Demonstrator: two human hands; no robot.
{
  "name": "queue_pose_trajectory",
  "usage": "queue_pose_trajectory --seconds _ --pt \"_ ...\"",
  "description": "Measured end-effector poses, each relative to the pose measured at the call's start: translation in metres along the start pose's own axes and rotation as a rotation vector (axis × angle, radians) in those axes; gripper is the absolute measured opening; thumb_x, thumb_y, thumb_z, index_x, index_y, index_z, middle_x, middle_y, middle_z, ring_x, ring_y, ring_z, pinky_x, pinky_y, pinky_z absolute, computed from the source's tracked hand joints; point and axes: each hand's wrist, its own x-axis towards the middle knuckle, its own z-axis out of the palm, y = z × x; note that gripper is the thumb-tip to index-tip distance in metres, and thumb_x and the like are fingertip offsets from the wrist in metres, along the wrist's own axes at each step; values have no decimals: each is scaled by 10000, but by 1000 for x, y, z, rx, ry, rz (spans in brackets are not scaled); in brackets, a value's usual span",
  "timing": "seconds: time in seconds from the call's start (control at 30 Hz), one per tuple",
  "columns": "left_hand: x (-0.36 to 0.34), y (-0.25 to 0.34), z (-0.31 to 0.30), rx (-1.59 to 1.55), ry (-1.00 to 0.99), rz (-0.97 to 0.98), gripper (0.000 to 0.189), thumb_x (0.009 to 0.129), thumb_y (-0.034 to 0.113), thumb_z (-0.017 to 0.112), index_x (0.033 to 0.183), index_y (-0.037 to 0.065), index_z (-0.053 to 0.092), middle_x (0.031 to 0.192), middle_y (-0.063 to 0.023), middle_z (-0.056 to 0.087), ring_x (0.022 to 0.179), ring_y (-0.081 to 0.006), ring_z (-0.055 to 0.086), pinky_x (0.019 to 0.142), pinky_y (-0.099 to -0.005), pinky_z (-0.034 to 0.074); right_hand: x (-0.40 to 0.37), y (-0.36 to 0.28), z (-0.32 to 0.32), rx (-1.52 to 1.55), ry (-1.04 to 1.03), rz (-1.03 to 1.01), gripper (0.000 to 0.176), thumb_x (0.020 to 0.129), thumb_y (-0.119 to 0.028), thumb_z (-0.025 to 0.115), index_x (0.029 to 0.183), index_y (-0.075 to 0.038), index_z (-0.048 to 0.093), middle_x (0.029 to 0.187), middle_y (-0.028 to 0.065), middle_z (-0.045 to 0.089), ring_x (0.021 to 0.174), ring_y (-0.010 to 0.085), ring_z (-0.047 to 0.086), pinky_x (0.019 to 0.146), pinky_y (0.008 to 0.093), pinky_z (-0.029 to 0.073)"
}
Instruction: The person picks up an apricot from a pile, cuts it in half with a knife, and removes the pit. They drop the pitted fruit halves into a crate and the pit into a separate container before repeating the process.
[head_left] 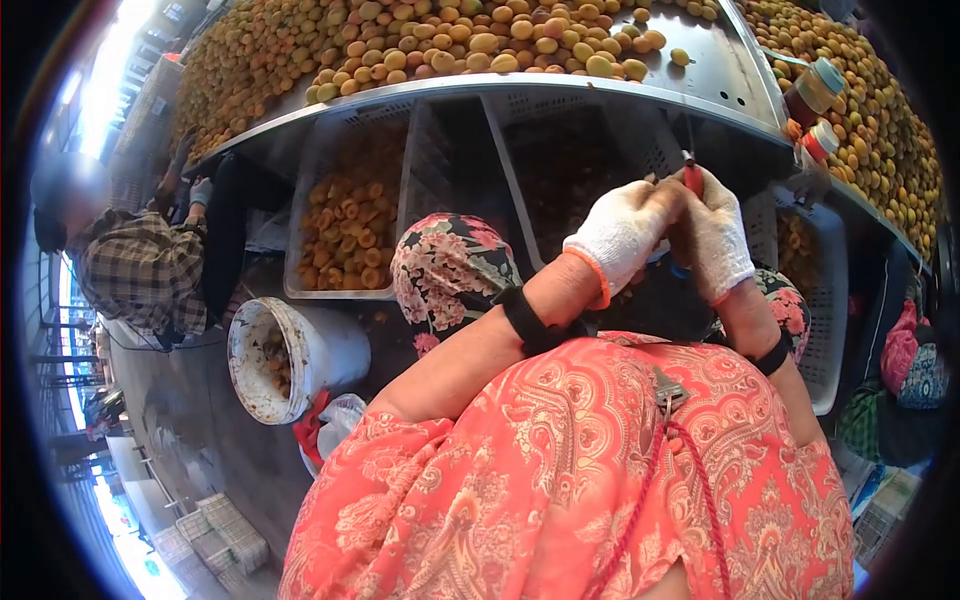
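Note:
Both hands wear white knitted gloves with stained fingers and meet in front of me, below the table's edge. My right hand [718,230] is closed around a small red-handled tool [692,178], whose short metal end points up; its exact kind does not show. Pressed against it, my left hand [625,225] has its fingers curled together, and whatever they hold is hidden. Beyond the hands, whole apricots [484,43] lie heaped on a metal table [706,72]. Under its edge stands a crate [520,180] with dark contents, partly behind my hands.
Left of my knees is a crate of halved apricots [345,225]. A dirty white bucket [335,350] stands nearer me. Another crate [830,290] sits at right. Jars [815,85] rest on the table's right side. A person in a checked shirt [140,260] sits at left.

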Motion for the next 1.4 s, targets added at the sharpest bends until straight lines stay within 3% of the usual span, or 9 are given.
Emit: queue_pose_trajectory --seconds 0.2,0.3,0.5,0.6,0.7,0.9,1.07,1.3,1.4 --pt "-4 15 -32 420 -14 80 352 901 370 708 978 28 680 715 -12 592 525 -99 520 451 -255 415 11 -5 0 86 92 204 124 922 -190 668 928 -74 623 597 -27 497 408 69 419 380 235 300" --pt "-11 17 -76 790 285 347 300 886 287 721 991 8 694 724 9 605 638 -51 524 553 -248 437 19 0 -11 67 133 189 112 913 -185 666 924 -84 619 569 -40 451 375 59 356 360 240 252" --pt "-47 38 -232 1096 875 277 238 899 244 706 972 17 706 749 9 629 652 -57 497 576 -263 432 22 16 -28 65 161 215 96 911 -180 645 919 -92 609 574 -42 440 385 64 374 353 244 273" --pt "-52 47 -324 1344 1165 218 399 856 359 727 1022 0 679 984 -178 712 880 -276 664 839 -386 517 22 22 -29 102 180 238 93 892 -178 640 888 -99 591 597 -40 455 402 67 393 352 242 301" --pt "-40 99 -335 1404 1296 524 342 871 234 705 1088 -23 646 1042 -201 647 908 -353 653 850 -413 520 25 24 -35 196 179 262 87 896 -174 632 884 -109 575 598 -37 458 414 76 405 358 243 307" --pt "79 172 -168 1539 807 862 300 855 216 683 1110 60 686 1139 -139 659 1036 -276 642 923 -346 491 34 32 -49 174 10 314 37 936 -148 554 920 -116 545 620 -35 461 471 81 414 430 251 320" --pt "205 149 -57 1711 177 697 415 811 257 660 1202 120 675 1231 -118 645 1142 -299 608 1002 -374 467 45 43 -68 79 31 331 85 946 -188 563 926 -105 564 661 -28 484 540 76 438 489 258 350" --pt "282 115 -14 2101 -44 414 345 849 154 572 1173 187 687 1124 -135 665 1045 -313 640 925 -390 506 51 43 -81 62 104 180 185 984 -247 566 971 -62 572 729 -29 509 649 72 471 585 256 398" --pt "254 124 -12 1596 -60 520 315 859 144 599 1163 81 658 1006 -130 657 883 -261 658 805 -361 530 44 28 -89 56 80 89 175 984 -220 554 963 -46 570 727 -19 504 666 71 469 598 251 402"
